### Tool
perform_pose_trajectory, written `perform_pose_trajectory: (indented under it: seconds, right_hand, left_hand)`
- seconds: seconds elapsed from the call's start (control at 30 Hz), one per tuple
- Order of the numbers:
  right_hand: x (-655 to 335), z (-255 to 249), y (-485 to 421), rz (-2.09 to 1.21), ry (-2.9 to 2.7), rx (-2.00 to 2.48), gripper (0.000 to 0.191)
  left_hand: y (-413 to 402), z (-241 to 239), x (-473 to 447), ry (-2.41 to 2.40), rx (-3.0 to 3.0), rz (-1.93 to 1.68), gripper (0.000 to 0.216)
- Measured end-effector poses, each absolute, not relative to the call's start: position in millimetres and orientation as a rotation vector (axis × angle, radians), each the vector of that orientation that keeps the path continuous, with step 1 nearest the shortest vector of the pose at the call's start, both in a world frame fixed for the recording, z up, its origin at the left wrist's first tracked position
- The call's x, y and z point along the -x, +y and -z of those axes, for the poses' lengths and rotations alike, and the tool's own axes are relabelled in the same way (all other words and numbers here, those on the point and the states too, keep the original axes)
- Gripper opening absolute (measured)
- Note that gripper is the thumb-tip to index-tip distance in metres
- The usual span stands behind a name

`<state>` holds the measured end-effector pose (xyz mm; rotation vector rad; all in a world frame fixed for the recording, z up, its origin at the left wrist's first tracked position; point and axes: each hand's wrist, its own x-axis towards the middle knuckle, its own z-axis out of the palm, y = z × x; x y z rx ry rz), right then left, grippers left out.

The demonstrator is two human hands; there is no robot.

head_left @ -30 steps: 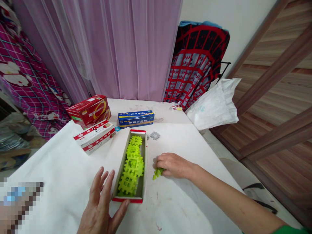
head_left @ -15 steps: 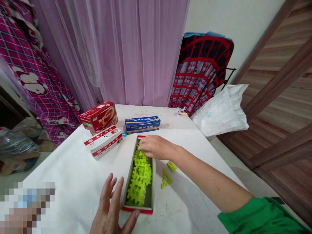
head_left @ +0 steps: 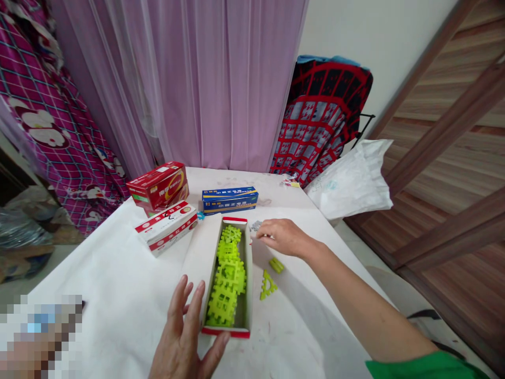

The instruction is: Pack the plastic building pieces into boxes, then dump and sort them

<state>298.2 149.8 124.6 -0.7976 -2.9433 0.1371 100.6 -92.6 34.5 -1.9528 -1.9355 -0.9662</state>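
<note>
My left hand [head_left: 185, 334] is open at the near left of a long open box [head_left: 249, 295] with white sides and red ends. Its thumb lies against the box's near end. Several lime-green plastic building pieces [head_left: 226, 276], notched at their edges, lie in a row inside. Just right of the box, my right hand [head_left: 284, 237] hovers over the table, fingers loosely bent with nothing visible in them. Close to its fingertips is a small grey piece [head_left: 256, 225]. Nearer me lie a triangular green piece [head_left: 268, 287] and a small green block [head_left: 276, 265].
A red carton [head_left: 160, 187], a red-and-white box [head_left: 168, 226] and a blue box [head_left: 229, 201] stand behind on the white-covered table [head_left: 126, 284]. A white bag [head_left: 351, 184] is at the right edge. A pixelated patch hides the lower left corner.
My right hand has left the far end of the box and moved right, letting go of a green piece there. The grey piece now shows. The left hand has barely moved.
</note>
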Motion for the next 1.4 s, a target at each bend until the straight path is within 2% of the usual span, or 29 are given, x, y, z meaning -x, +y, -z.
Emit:
perform_pose_trajectory:
  seconds: [0.17,0.3,0.47,0.6,0.87,1.03,1.13,1.27,1.4]
  right_hand:
    - [-326,-95,112,-0.220,-3.207,0.735,0.023]
    - [-329,-78,92,-0.149,-3.265,0.650,0.030]
    - [-322,-68,94,-0.018,-3.347,0.642,0.018]
    - [-329,-84,102,-0.039,-3.320,0.592,0.013]
    - [-304,-155,127,0.070,-2.965,0.502,0.017]
    - [-243,-143,125,0.176,-3.144,0.239,0.013]
    - [-230,-130,125,0.160,-3.167,0.190,0.018]
    - [-249,-130,133,-0.008,-3.055,0.295,0.034]
    - [-291,-134,142,-0.076,-2.935,0.798,0.027]
  left_hand:
    - [-95,-36,-103,-2.010,1.951,0.973,0.078]
    - [-95,-37,-104,-2.030,1.950,0.963,0.077]
    - [-95,-39,-105,-2.012,1.923,0.966,0.075]
    - [-96,-39,-105,-2.036,1.934,0.942,0.076]
    - [-96,-42,-107,-2.057,1.937,0.944,0.076]
    - [-95,-43,-107,-2.003,1.921,0.946,0.075]
    - [-93,-43,-106,-2.002,1.923,0.932,0.076]
    - [-92,-42,-106,-1.964,1.933,0.943,0.075]
    - [-93,-40,-105,-1.975,1.929,0.976,0.075]
